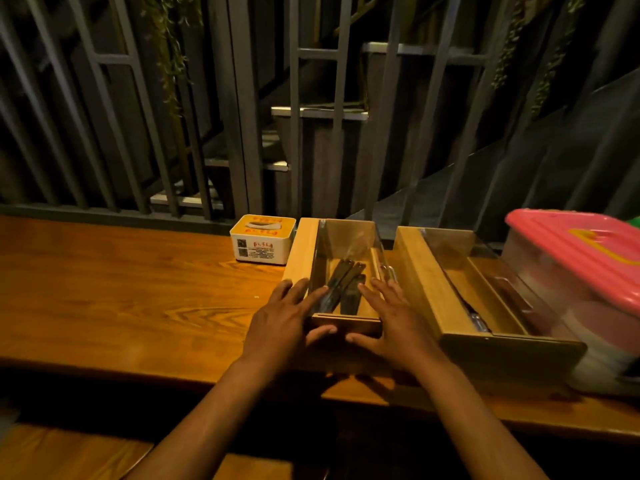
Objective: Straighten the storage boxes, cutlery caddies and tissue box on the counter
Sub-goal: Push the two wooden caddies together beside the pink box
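Note:
Two wooden cutlery caddies with clear lids stand side by side on the wooden counter (121,289). The left caddy (304,251) holds dark cutlery packets. My left hand (280,323) grips its near left corner and my right hand (391,323) its near right corner, thumbs pressed on the front wall. The right caddy (426,289) sits at an angle, untouched. A white and yellow tissue box (261,242) stands just left of the left caddy, at the counter's back edge. A clear storage box with a pink lid (575,251) is at the far right.
Grey metal railing bars (239,133) rise right behind the counter's back edge, with stairs beyond. The counter's front edge (138,375) runs close to me. A wooden bench (69,452) lies below at the left.

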`<state>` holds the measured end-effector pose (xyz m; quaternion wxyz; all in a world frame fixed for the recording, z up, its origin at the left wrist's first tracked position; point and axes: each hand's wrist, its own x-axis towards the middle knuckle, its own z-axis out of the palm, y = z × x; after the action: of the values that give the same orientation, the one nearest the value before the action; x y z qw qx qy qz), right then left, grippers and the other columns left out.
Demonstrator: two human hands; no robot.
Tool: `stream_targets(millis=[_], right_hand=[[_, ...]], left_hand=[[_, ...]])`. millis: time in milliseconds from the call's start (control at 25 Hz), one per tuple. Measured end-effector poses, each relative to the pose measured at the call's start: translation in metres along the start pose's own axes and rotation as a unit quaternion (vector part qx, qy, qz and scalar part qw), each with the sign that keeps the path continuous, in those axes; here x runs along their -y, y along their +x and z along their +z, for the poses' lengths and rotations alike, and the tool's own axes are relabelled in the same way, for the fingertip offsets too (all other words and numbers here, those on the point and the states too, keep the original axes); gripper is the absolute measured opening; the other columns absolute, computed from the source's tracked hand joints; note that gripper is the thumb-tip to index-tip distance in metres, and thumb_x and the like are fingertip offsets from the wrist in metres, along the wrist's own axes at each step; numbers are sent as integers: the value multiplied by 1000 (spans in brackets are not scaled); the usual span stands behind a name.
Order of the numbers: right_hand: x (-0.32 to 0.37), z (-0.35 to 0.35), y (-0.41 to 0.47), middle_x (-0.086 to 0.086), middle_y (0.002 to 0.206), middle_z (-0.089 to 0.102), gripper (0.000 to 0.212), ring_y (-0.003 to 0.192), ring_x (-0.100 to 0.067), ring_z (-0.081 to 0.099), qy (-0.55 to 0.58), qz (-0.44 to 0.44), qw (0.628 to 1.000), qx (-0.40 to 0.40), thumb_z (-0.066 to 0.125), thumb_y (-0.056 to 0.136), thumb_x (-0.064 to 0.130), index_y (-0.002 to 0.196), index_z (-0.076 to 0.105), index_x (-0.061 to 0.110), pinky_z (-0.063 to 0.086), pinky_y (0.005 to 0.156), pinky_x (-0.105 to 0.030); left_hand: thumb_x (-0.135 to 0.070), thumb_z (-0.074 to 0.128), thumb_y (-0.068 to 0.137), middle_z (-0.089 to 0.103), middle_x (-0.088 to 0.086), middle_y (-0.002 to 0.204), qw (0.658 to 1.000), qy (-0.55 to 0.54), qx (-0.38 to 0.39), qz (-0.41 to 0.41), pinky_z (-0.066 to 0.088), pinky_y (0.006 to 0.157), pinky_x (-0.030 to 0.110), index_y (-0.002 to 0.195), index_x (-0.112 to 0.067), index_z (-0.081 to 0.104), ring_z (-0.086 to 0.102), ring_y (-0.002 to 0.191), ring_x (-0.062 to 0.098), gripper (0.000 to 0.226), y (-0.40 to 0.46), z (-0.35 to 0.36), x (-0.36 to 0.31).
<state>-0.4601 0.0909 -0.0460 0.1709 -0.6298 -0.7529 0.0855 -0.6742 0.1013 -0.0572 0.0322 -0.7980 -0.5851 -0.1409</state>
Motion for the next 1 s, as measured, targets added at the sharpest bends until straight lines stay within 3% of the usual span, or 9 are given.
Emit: stream_targets(millis=[200,320,800,1000], right_hand=[[-6,1,32,9,164,1,96,150,-19,-9,-28,-3,1000,12,73,78,48,152,11,40,17,120,-50],[-7,2,52,6,164,0,100,150,-22,-8,-55,3,998,21,75,78,42,153,9,36,16,120,-47],[-16,7,87,6,164,6,102,151,-21,-3,-55,2,998,12,79,74,43,153,15,36,20,119,-43],[-7,-2,81,6,164,1,103,151,-23,-2,-96,8,995,35,76,77,46,153,8,36,20,118,-45]], left_hand=[[-81,16,74,25,-5,159,1000,5,-24,3,49,96,38,149,-46,21,17,147,22,83,28,10,10],[-79,21,77,25,-4,159,1000,3,-22,10,48,97,40,149,-44,22,17,147,24,80,47,14,17],[-78,21,80,28,-2,158,999,13,-37,24,49,96,40,150,-41,22,20,146,25,78,83,27,32],[-75,26,85,33,0,156,998,26,-37,34,48,96,39,150,-37,24,25,144,27,75,82,27,32]])
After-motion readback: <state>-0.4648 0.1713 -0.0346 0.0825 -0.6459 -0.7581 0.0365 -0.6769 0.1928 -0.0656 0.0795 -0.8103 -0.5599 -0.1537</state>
